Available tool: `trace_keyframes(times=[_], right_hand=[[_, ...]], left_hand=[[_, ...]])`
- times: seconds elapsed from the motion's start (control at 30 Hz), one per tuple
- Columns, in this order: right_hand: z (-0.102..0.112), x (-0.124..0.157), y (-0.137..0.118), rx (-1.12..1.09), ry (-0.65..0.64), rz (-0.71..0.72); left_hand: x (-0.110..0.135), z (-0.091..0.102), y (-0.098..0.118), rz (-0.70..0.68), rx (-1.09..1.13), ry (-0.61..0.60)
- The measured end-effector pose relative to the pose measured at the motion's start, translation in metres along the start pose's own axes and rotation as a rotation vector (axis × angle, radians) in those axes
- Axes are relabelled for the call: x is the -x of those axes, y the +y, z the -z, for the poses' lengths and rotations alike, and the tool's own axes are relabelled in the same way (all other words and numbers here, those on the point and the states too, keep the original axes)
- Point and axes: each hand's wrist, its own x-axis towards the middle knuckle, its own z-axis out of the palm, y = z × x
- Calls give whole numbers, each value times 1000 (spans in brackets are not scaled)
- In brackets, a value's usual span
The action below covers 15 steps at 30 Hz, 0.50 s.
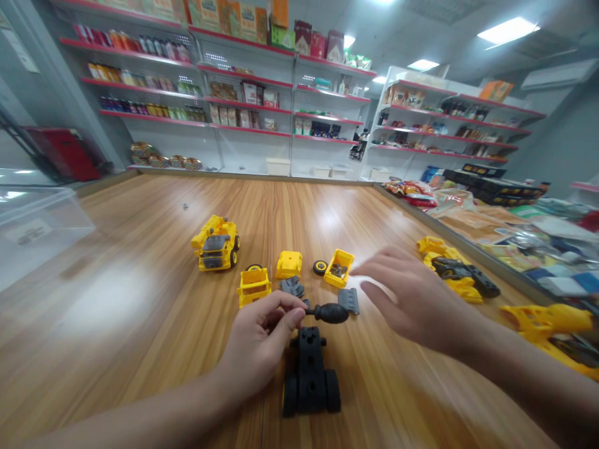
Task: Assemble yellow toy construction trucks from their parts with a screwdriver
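My left hand [266, 327] pinches a small black screwdriver [331, 313] near its shaft, with the bulbous handle pointing right. Just below it, a black toy truck chassis [310, 368] lies on the table, two thick wheels at its near end. My right hand [393, 290], slightly blurred, has its fingers apart beside a yellow tray-shaped part [345, 257] holding small metal screws. A loose wheel [320, 267] lies left of that part. Nearby are a grey panel [349, 301], a dark grey piece [292, 287], a yellow block [289, 264] and a yellow cab frame [255, 284].
On the wooden table [140, 349], a yellow toy truck [216, 243] stands at the left. More yellow toy vehicle parts [545, 318] lie at the right. A clear plastic bin [42, 224] sits at the left edge. Stocked shelves [248, 103] line the back.
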Motion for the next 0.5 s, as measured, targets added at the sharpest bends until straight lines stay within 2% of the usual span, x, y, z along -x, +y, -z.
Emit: trace_keyframes(times=[0.17, 0.33, 0.43, 0.5], right_hand=[[-7, -15, 10, 13, -27, -9], [-15, -31, 15, 0, 0, -1], [-12, -29, 13, -13, 36, 8], [-6, -18, 8, -24, 72, 13]], left_hand=[[3, 2, 0, -69, -16, -18], [2, 1, -1, -32, 21, 6], [1, 0, -2, -22, 63, 8], [1, 1, -2, -19, 78, 12]])
